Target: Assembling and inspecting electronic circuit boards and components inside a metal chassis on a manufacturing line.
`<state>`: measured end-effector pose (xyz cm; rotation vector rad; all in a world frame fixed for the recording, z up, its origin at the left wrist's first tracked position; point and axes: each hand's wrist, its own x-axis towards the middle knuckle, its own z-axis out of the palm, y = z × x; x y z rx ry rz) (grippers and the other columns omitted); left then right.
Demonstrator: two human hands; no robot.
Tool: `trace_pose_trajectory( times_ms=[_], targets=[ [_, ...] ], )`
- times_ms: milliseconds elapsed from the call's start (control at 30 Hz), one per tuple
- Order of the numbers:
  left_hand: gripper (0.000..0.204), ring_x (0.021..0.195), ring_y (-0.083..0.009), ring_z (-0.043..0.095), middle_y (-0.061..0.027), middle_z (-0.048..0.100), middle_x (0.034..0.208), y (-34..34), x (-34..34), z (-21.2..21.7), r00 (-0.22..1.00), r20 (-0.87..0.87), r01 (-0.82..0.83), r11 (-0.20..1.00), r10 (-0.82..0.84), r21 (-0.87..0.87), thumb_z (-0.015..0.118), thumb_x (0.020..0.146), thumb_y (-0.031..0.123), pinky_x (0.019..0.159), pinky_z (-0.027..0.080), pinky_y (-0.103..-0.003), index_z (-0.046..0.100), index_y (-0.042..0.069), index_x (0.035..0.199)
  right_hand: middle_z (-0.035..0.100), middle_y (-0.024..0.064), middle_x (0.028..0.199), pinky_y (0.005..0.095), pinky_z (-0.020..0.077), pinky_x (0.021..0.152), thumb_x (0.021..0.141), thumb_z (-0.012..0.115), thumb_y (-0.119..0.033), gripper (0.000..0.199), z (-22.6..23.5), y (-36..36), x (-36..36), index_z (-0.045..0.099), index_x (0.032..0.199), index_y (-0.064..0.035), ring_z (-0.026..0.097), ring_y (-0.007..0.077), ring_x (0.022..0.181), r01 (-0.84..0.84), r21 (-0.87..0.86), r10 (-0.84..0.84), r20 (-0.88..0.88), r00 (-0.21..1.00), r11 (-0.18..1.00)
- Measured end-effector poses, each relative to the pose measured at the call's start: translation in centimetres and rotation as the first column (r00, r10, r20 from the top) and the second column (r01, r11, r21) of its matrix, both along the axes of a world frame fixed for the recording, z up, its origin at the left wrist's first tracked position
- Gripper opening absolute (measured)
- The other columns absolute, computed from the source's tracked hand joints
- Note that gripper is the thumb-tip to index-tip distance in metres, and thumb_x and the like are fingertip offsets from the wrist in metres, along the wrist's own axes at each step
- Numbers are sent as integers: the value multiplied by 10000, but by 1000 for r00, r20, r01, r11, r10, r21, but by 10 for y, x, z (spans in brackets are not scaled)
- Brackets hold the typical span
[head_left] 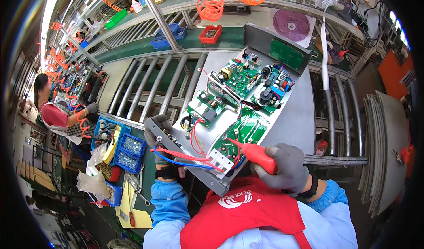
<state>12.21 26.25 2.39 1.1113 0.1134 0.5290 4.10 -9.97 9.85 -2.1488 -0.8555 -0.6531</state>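
Note:
My right hand, in a grey glove, is closed round a red squeeze bottle with a long pointed nozzle. Its tip is over a green circuit board in an open metal chassis. My left hand, also gloved, grips the left end of the chassis's grey front panel; part of the hand is hidden behind it. Red wires and a blue wire run along the panel to a white breaker block. More circuit boards fill the far half.
The chassis lies on a grey plate over a roller conveyor. Blue bins of screws, wrenches and a screwdriver lie to the left. A co-worker stands at far left. Orange coiled hoses hang above; metal sheets stand right.

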Motion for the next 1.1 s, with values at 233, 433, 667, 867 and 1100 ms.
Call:
trace_pose_trajectory(
  times_ms=[233,433,667,867,1100],
  targets=[
    [620,631,-155,493,-59,527,661,0,1,1,1000,-10,2,999,-2,40,370,1003,487,599,404,-282,636,-72,1034,596,97,709,367,463,490,647,822,-193,423,-2,0,4,604,967,-25,595,264,545,51,29,-51,-17,999,998],
    [631,620,-145,458,-40,488,659,-2,-2,5,1000,4,-29,983,29,181,352,1001,497,586,387,-282,635,-65,1031,600,93,718,368,465,496,657,820,-207,420,-6,-3,6,613,977,-31,601,264,554,38,49,-35,-56,998,998],
    [598,599,-132,416,-36,466,656,-1,1,5,998,-24,-61,984,66,164,364,991,477,568,354,-280,630,-58,990,601,92,718,370,469,499,659,819,-212,429,-4,-1,6,614,990,-30,605,262,563,1,55,3,-68,998,998],
    [592,596,-129,410,-37,461,653,-5,1,7,999,-17,-48,991,50,128,366,989,471,565,346,-279,633,-57,975,594,124,690,390,455,495,667,830,-166,452,2,0,7,560,1002,-31,595,298,539,-59,49,64,-90,994,997],
    [569,613,-135,429,-42,478,669,3,1,2,1000,10,3,992,-5,130,386,983,459,575,357,-276,630,-55,995,595,98,701,372,464,492,650,816,-191,425,5,-2,6,615,983,-21,603,270,553,21,22,-19,-70,997,1000]
  ],
)
